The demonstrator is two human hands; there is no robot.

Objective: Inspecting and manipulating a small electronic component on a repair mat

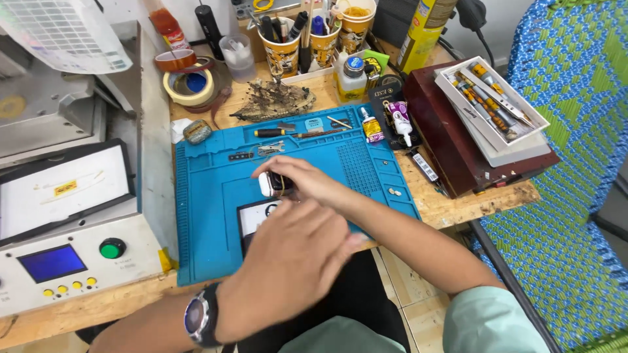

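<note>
- Workbench (458,206) of rough chipboard, crowded, with a blue work mat (209,222) spread over its middle.
- Right hand (307,180) over the mat's centre, fingers pinched round a small white and black part (271,184), raised just above the mat.
- Left hand (288,261) nearer the camera, back turned up, fingers loosely spread and grasping nothing visible; dark wristwatch (198,317) on the wrist.
- Phone (255,219) flat on the mat, half hidden beneath the left hand, just below the pinched part.
- Screwdriver (269,133), tweezers (270,150) and a small glue bottle (372,125) along the mat's far edge.
- Rolls of tape (190,87) at the far left corner, paper cups (282,49) stuffed with tools behind the mat.
- Grey machine (72,261) with a blue screen and green button at the left.
- Dark red box (458,153) at the right, topped by a white tray of tools (494,98).
- Woven blue and green chair (562,196) beside the bench, tiled floor (418,294) below.
</note>
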